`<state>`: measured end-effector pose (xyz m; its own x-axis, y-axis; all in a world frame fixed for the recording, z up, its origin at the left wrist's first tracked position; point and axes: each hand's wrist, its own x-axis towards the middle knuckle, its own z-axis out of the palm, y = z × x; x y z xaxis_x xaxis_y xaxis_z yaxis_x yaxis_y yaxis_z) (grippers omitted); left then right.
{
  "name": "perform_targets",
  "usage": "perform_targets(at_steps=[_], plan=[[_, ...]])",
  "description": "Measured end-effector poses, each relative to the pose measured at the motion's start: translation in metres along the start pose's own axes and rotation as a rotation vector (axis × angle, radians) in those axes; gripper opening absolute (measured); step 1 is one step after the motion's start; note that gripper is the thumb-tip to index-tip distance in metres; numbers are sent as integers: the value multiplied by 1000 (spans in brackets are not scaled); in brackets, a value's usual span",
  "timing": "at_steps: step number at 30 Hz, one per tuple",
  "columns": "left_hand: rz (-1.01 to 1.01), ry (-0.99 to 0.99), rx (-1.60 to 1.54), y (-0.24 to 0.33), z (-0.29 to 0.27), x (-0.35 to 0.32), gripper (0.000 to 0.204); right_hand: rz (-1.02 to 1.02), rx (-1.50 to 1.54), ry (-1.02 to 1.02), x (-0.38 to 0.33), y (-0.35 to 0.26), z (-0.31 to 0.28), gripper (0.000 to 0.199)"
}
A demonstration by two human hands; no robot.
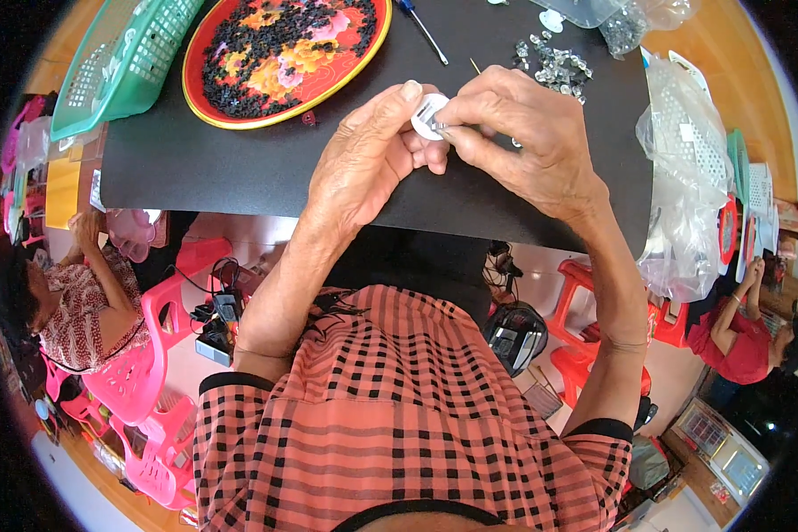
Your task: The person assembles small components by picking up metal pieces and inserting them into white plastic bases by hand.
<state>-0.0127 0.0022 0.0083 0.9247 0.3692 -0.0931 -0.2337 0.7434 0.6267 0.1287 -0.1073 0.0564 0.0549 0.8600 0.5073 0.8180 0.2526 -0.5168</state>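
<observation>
Above the dark table, my left hand (377, 146) holds a small round white disc (427, 115) between thumb and fingers. The disc has dark slots or marks on its face. My right hand (528, 133) comes in from the other side, its thumb and fingertips pinched at the disc's right edge. A tiny greyish piece shows at these fingertips, too small to name. To the left of my hands lies a red round tray (306, 113) with a floral pattern and a yellow rim, strewn with many small black parts. Small clear pieces (559, 71) are heaped beyond my right hand.
A blue screwdriver (426, 34) lies at the far middle of the black table (195, 168). A green plastic basket (120, 66) stands far left. Clear plastic bags (683, 168) hang over the right edge. Co-workers sit at both sides, near pink chairs (155, 346) and red stools (576, 293).
</observation>
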Motion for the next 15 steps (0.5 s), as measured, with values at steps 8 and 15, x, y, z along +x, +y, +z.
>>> perform_targets(at_steps=[8,15], plan=[[20,-22,88,-3,-1,0,34,-24,25,36,4,4,0,13],[65,34,191,-4,4,-3,39,72,121,22,5,1,1,9]])
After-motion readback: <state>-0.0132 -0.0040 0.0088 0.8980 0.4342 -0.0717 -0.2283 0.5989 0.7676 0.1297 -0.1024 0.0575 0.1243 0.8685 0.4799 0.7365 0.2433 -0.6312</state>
